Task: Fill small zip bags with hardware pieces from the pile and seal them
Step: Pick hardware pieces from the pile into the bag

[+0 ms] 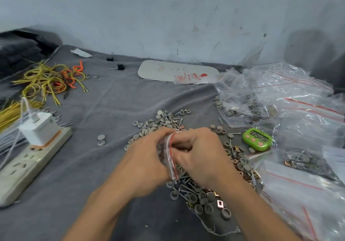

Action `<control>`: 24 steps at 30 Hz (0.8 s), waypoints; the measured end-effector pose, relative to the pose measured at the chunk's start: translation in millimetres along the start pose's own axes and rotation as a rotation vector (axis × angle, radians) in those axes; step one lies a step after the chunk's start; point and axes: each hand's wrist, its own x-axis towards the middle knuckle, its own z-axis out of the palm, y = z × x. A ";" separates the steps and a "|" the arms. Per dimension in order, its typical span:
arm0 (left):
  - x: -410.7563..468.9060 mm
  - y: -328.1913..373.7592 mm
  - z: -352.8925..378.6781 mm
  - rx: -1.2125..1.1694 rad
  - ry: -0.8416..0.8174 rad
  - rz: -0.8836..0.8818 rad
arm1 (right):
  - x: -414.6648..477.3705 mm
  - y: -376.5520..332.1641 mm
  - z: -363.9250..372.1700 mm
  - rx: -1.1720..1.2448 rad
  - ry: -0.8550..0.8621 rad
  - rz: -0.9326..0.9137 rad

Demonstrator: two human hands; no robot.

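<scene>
A small clear zip bag [169, 154] with a red seal line sits between my two hands, just above the pile. My left hand [145, 158] grips the bag's left side, fingers curled round it. My right hand [199, 153] pinches the bag's top edge from the right. Dark pieces show dimly through the plastic. The pile of hardware [197, 194], made of grey round caps, nails and small copper-coloured square parts, spreads on the grey cloth [104, 110] under and beyond my hands.
A heap of clear zip bags [291, 98], some filled, covers the right side. A green timer [258, 139] lies right of the pile. At left are a white power strip with a charger [33, 147] and yellow and orange wires [50, 80]. A white board [177, 70] lies by the wall.
</scene>
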 end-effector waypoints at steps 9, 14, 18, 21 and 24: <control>0.5 -5.7 -17.0 -0.440 0.163 -0.145 | 53.2 53.3 -35.6 -0.130 0.339 0.352; 5.7 -9.6 -28.2 -0.613 0.343 -0.186 | 73.4 68.9 -6.2 -0.469 0.123 0.284; 4.2 -11.2 -30.0 -0.602 0.354 -0.181 | 78.1 62.9 4.4 -0.674 0.058 0.290; 2.8 -12.6 -32.1 -0.605 0.363 -0.190 | 78.7 58.6 2.6 -0.681 0.025 0.345; 0.8 -13.3 -33.1 -0.613 0.362 -0.201 | 79.0 55.3 -1.4 -0.664 -0.032 0.425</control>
